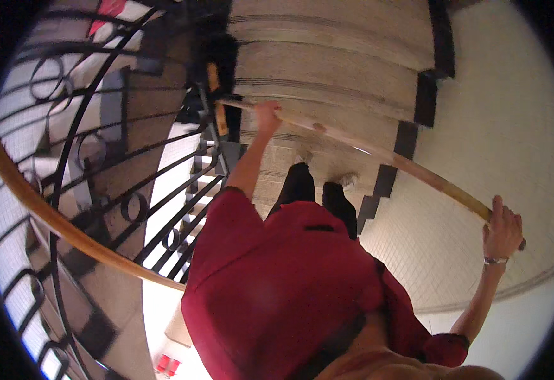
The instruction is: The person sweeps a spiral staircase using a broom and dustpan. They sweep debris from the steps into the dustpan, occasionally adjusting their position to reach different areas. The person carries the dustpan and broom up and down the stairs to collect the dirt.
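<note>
A long wooden pole slants across the view in front of my body, over the stairs. My left hand is closed around it near its far left end. At the pole's right end, my right hand rests on the wood with its fingers over it; a short tip of the pole sticks out past the hand. A wristband circles my right wrist. Below the pole, my shoes stand on a stair tread.
To the left runs a black metal railing with scrollwork and a curved wooden handrail, an open stairwell beyond it. On the right, a tiled wall borders the stairs with a dark stepped skirting.
</note>
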The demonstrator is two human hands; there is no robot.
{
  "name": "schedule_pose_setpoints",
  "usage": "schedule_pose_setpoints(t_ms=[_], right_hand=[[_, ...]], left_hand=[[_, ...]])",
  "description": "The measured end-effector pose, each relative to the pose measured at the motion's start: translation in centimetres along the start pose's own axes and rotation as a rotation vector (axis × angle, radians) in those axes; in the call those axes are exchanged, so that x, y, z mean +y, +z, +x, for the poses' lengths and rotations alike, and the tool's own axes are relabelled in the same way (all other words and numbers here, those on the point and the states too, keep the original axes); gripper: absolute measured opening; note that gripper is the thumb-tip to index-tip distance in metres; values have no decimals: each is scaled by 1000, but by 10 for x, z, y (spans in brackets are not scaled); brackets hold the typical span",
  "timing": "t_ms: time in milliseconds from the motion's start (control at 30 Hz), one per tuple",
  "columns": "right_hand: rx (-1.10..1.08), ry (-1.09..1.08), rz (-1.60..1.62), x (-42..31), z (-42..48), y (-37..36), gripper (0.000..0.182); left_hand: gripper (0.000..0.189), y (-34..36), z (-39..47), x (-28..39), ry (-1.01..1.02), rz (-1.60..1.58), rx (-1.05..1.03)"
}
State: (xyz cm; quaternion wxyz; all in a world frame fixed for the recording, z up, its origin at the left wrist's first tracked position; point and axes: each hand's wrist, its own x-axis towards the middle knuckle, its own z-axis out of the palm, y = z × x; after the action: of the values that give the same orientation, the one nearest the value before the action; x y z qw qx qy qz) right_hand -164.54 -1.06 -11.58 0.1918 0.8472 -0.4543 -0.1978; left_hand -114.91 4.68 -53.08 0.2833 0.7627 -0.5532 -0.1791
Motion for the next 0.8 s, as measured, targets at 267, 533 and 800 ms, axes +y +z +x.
schedule_pose_setpoints(t_ms=[267,533,800], right_hand=[[-398,394,-54,65,-174,-1,62],[-379,666,-537,91,-444,-69,34],[-1102,1000,-364,32,-535,-44,51]], left_hand=[[16,67,-28,136,329,39,-350],[18,231,-130,388,845,-16,-807],[20,334,-267,438,992,-31,-1359]])
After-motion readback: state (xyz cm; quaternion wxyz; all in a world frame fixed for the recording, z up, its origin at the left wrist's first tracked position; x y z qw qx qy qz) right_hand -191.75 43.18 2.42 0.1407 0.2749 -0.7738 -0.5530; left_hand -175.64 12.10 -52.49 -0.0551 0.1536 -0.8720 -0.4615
